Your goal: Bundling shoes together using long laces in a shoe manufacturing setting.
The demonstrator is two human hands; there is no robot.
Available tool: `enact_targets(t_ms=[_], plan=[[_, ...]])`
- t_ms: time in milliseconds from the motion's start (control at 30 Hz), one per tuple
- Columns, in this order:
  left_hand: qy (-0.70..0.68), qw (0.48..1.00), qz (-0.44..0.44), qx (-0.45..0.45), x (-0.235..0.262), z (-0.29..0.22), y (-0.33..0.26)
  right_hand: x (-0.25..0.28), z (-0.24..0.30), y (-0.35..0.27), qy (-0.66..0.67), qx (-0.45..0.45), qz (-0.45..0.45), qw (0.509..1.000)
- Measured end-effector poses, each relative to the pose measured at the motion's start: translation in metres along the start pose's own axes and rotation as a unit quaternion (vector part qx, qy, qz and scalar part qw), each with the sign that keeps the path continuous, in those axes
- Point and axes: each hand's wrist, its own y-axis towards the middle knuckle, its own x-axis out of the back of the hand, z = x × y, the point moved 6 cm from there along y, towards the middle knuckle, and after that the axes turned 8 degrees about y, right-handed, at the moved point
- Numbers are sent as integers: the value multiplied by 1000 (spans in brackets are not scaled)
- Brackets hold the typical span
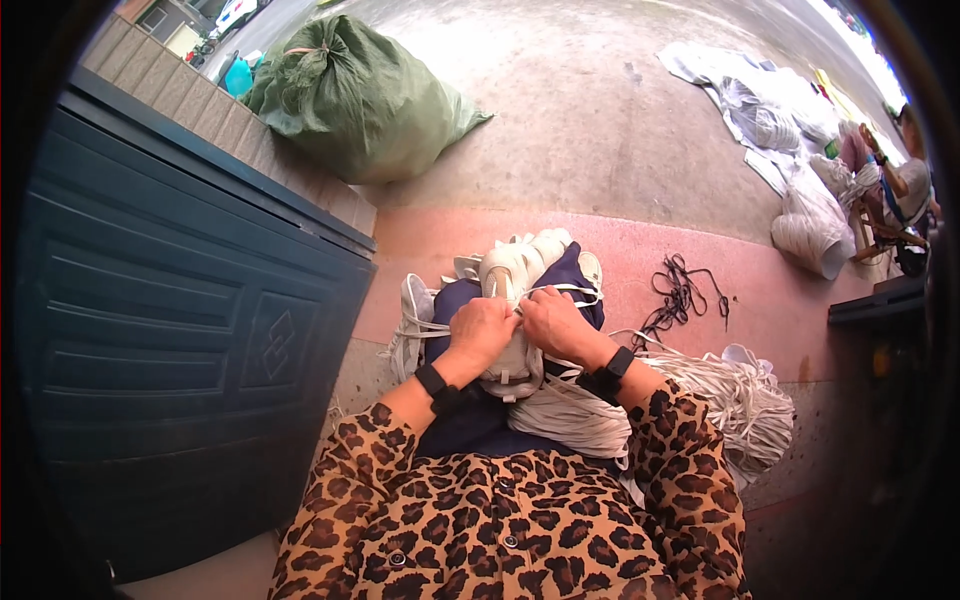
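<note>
A cream-white shoe (512, 370) rests on my lap, its heel toward me. My left hand (482, 330) is closed over its opening, fingertips pinched on a white shoelace. Just to its right, my right hand (560, 325) pinches the lace too, and a white strand (572, 288) runs out past its knuckles. The fingertips of both hands almost meet, and the exact grip is partly hidden. Beyond the hands are more cream shoes (545, 243). A thick bundle of white laces (572, 418) lies across my thigh under the right forearm.
Another heap of white laces (745, 410) lies at my right, with tangled black laces (680, 295) on the pink floor. A dark panelled door (170, 330) stands at my left. Farther off are a green sack (360, 110), white sacks (815, 220) and a seated person (905, 180).
</note>
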Motion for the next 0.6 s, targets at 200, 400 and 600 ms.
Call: enact_targets(t_ms=[200,400,600], plan=[[110,992,-32,-53,-8,-9,0,2,-6,-2,121,70,-34,990],[197,968,-62,-145,-10,-23,-12,8,0,-3,145,36,-23,989],[2,981,141,-133,45,-24,-69,39,66,-55,190,157,-71,967]])
